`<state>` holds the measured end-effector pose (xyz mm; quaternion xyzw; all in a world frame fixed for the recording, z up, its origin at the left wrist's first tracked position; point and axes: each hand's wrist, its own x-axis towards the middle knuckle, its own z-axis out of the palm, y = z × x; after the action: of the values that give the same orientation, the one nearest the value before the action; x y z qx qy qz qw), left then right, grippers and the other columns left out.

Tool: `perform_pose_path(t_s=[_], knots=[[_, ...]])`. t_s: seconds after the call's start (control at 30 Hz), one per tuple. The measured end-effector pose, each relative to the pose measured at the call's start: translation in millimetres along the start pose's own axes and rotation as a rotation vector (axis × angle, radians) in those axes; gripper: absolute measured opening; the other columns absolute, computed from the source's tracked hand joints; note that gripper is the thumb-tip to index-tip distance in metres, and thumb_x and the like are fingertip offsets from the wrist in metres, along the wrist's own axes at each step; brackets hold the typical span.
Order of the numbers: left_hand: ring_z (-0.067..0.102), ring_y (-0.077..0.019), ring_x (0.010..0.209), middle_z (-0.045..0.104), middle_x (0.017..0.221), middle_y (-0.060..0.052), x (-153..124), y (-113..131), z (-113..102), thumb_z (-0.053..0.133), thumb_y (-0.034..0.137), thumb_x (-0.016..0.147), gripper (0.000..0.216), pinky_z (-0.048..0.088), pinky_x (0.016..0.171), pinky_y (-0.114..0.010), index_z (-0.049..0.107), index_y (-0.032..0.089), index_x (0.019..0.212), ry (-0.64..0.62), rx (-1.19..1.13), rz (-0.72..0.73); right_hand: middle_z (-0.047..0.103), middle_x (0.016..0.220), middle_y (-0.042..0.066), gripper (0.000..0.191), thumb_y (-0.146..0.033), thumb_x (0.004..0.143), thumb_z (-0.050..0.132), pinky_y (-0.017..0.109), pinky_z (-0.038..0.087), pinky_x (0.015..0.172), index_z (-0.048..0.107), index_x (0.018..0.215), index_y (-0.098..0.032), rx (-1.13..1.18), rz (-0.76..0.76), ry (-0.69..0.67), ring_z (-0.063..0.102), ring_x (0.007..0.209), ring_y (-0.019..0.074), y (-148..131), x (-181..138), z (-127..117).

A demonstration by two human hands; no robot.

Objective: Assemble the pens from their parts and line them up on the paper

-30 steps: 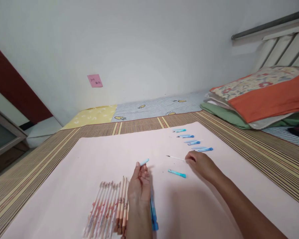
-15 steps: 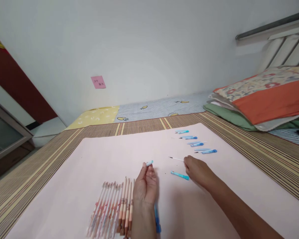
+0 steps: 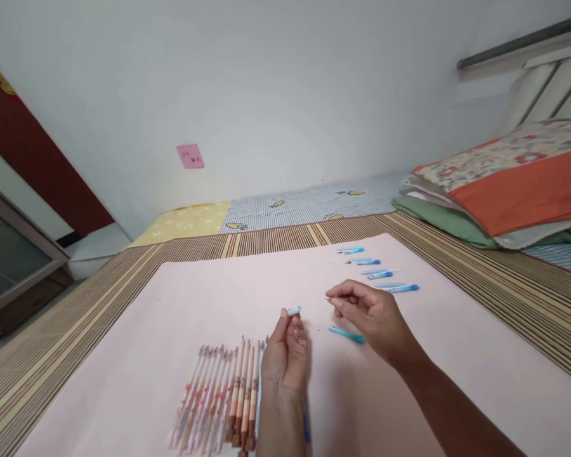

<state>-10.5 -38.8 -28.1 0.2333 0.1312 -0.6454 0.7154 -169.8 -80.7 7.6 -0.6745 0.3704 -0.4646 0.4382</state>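
Note:
Between the thumb and fingers of my left hand (image 3: 288, 355) is a short light-blue pen part (image 3: 294, 311), held above the pink sheet. My right hand (image 3: 364, 314) is to its right, fingers pinched round a pen refill (image 3: 328, 299); just its tip end shows and the hand hides the rest. Beneath the right hand a turquoise pen barrel (image 3: 346, 334) lies on the sheet. Left of my left forearm are a row of white-and-pink pens (image 3: 202, 400) and several cream-and-brown pens (image 3: 244, 393). Blue pens beside them are mostly covered by that forearm.
Several groups of blue pen parts (image 3: 403, 289) lie in a column at the sheet's right. The pink sheet (image 3: 124, 355) rests on a striped mat (image 3: 76, 330). Folded bedding (image 3: 518, 184) is stacked at the right. A pink note (image 3: 190, 156) sticks to the wall.
My right hand has shifted its hold along the refill towards the tip, and now covers most of it. The left hand keeps its hold on the light-blue pen part.

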Motion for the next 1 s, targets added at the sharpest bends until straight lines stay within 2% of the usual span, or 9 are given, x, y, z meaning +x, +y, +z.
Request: perform_pose_path(t_s=[0.1,0.2,0.27,0.47,0.67,0.77,0.9,1.0], knots=[[0.060,-0.0050,0.056,0.065,0.076,-0.008,-1.8,-0.2,-4.1,0.037,0.012,0.100,0.025,0.048,0.047,-0.011,0.060,0.009,0.091,-0.123,-0.003,-0.077,0.067,0.080,0.004,0.020,-0.036,0.085,0.065,0.029,0.053,0.065,0.070,0.092,-0.018,0.132,-0.026,0.060,0.062,0.070,0.0157,-18.9,-10.0,18.9],[0.057,-0.0038,0.054,0.063,0.075,-0.007,-4.8,-0.3,-6.1,0.029,0.010,0.100,0.032,0.045,0.046,-0.010,0.061,0.009,0.103,-0.243,0.008,-0.109,0.068,0.081,0.004,0.017,-0.034,0.087,0.064,0.028,0.054,0.064,0.070,0.092,-0.019,0.106,-0.080,0.104,0.062,0.070,0.0154,-28.7,-16.3,25.3],[0.056,-0.0039,0.053,0.061,0.074,-0.006,-6.2,-0.6,-5.9,0.028,0.008,0.100,0.033,0.044,0.045,-0.010,0.060,0.009,0.108,-0.266,-0.004,-0.106,0.068,0.081,0.003,0.015,-0.032,0.087,0.063,0.027,0.054,0.063,0.070,0.091,-0.019,0.083,-0.112,0.132,0.062,0.069,0.0152,-32.5,-18.8,25.6],[0.060,-0.0049,0.056,0.063,0.076,-0.007,-3.0,0.0,-5.9,0.028,0.012,0.101,0.033,0.048,0.050,-0.011,0.060,0.007,0.108,-0.220,-0.143,-0.156,0.068,0.077,0.001,0.007,-0.024,0.088,0.062,0.025,0.053,0.065,0.068,0.088,-0.021,-0.016,-0.206,0.131,0.063,0.068,0.0142,-40.7,-25.4,30.5],[0.066,-0.0082,0.063,0.070,0.084,-0.010,1.7,1.0,-8.6,0.036,0.009,0.099,0.028,0.053,0.055,-0.014,0.063,0.010,0.104,-0.160,-0.092,-0.053,0.069,0.084,0.002,0.009,-0.021,0.090,0.059,0.025,0.054,0.070,0.067,0.093,-0.022,-0.054,-0.296,0.086,0.066,0.075,0.0151,-42.5,-30.2,38.1],[0.066,-0.0090,0.062,0.069,0.081,-0.009,2.1,1.4,-9.1,0.037,0.012,0.100,0.027,0.056,0.058,-0.017,0.064,0.010,0.100,-0.140,-0.093,-0.055,0.069,0.082,0.002,0.008,-0.023,0.090,0.059,0.026,0.054,0.067,0.066,0.091,-0.021,-0.075,-0.320,0.091,0.066,0.074,0.0157,-44.0,-29.9,40.1],[0.065,-0.0094,0.063,0.068,0.078,-0.008,1.8,1.5,-9.3,0.040,0.016,0.100,0.027,0.058,0.063,-0.022,0.064,0.010,0.090,-0.153,-0.131,-0.083,0.068,0.081,0.002,0.008,-0.022,0.091,0.057,0.027,0.054,0.066,0.065,0.090,-0.021,-0.105,-0.359,0.093,0.065,0.074,0.0158,-45.9,-29.6,42.2],[0.063,-0.0078,0.061,0.067,0.078,-0.008,-0.2,1.6,-8.2,0.040,0.019,0.101,0.029,0.056,0.061,-0.018,0.064,0.010,0.087,-0.164,-0.166,-0.095,0.068,0.082,0.001,0.007,-0.019,0.091,0.058,0.026,0.053,0.067,0.065,0.092,-0.022,-0.111,-0.408,0.099,0.065,0.075,0.0148,-47.3,-31.1,43.1]])
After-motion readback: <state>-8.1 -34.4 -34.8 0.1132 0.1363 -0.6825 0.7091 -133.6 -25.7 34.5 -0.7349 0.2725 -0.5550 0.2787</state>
